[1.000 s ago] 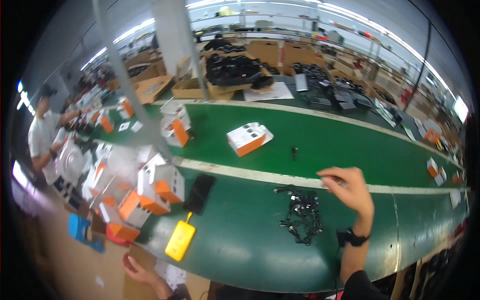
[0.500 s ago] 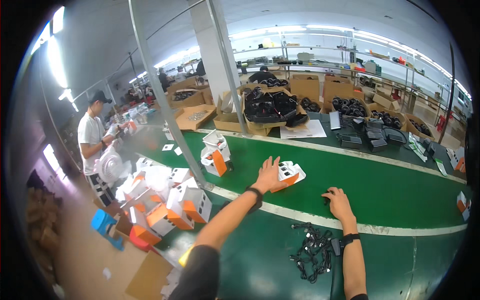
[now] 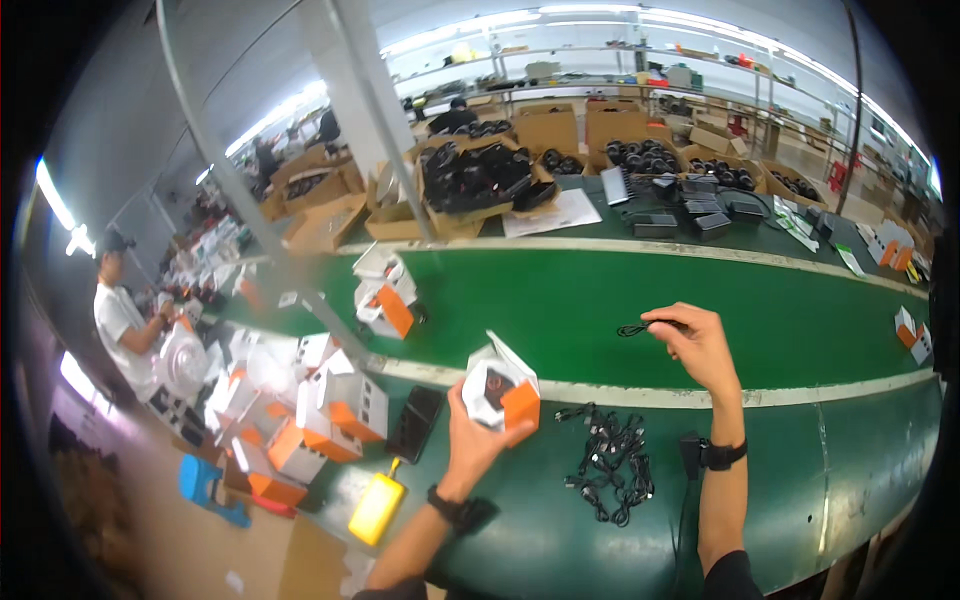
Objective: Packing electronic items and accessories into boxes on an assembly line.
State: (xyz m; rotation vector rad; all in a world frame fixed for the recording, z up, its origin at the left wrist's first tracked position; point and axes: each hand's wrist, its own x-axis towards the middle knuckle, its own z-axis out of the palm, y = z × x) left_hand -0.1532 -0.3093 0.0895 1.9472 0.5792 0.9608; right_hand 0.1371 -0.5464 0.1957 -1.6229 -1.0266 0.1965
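Note:
My left hand (image 3: pixel 472 442) grips a white and orange cardboard box (image 3: pixel 520 405) by its side, at the near edge of the green conveyor belt. The box's flaps stand up, and a dark item shows inside its white lining. Further right, above the belt, my right hand (image 3: pixel 703 348) pinches a small coiled black cable (image 3: pixel 631 329) between thumb and fingers. Below, between my forearms, several bundled black cables (image 3: pixel 608 455) lie in a heap on the green worktable.
Left of me are a yellow power bank (image 3: pixel 378 508), a black phone (image 3: pixel 415 424) and piled boxes (image 3: pixel 345 400). Another opened box (image 3: pixel 385 295) stands on the belt (image 3: pixel 560 290). Cartons of black parts (image 3: pixel 475 180) line the far side. A co-worker (image 3: pixel 122 320) stands far left.
The box has come off the belt toward me in my left hand and now stands tilted up, its opening showing. My right hand has risen with the cable. The view has shifted right.

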